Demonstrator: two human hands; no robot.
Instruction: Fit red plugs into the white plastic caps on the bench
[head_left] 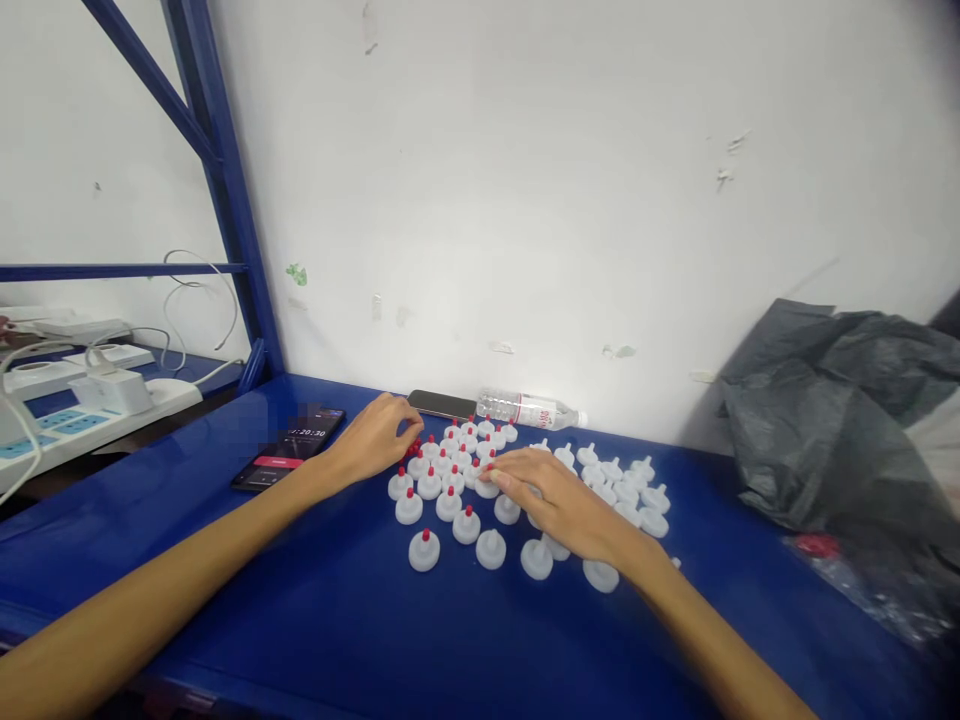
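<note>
Many white nozzle caps (491, 549) stand on the blue table, pointed spouts up. Those on the left wear small red tips (425, 536); those on the right (653, 521) have bare spouts. My left hand (379, 437) is at the far left of the group, fingers curled inward beside a little heap of loose red tips (412, 448). Whatever its fingertips hold, if anything, is hidden. My right hand (555, 500) reaches over the middle of the group and covers several caps. Its thumb and forefinger close on a red tip (489, 467) atop one white cap.
Behind the caps lie a dark phone (442, 404) and a clear bottle (525, 408) on its side. Another phone (289, 450) with a lit timer rests left. A dark plastic bag (832, 420) slumps at right. Power strips (97, 415) and a blue frame post (232, 210) stand left.
</note>
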